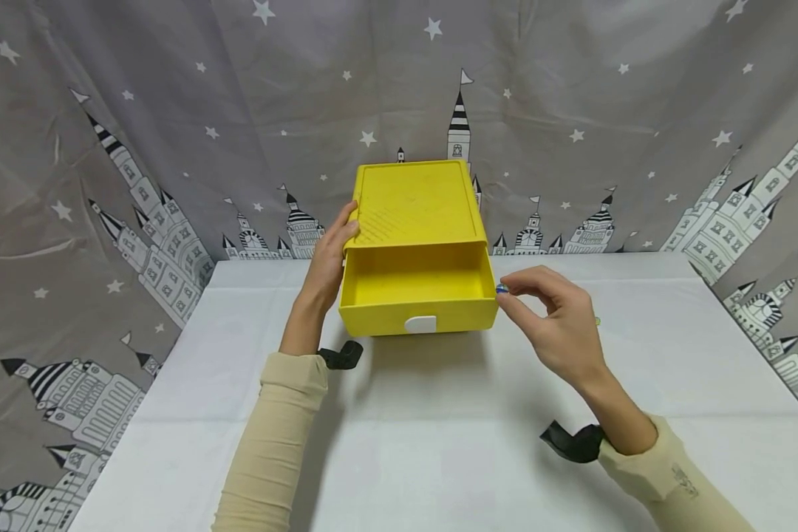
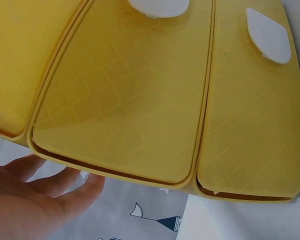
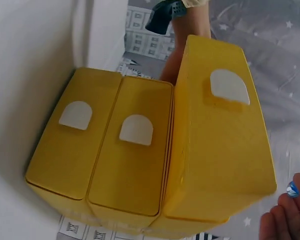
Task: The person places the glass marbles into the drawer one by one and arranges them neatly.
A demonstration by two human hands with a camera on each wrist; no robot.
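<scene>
**Pinching a small ball (image 1: 502, 289) beside a pulled-out drawer (image 1: 386, 316)**

Held between thumb and fingertips of the right hand (image 1: 558, 318), just beside the drawer's front right corner. Resting spread fingers of the left hand (image 1: 326, 266) against the left side of the yellow cabinet (image 1: 415, 201), near the far edge of the tabletop (image 1: 439, 443).

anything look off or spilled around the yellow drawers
Nothing looks spilled or broken. The top drawer juts out while the middle drawer and bottom drawer look shut. The only slight oddity is a small green thing, mostly hidden behind the right hand, so I can't tell what it is.
</scene>
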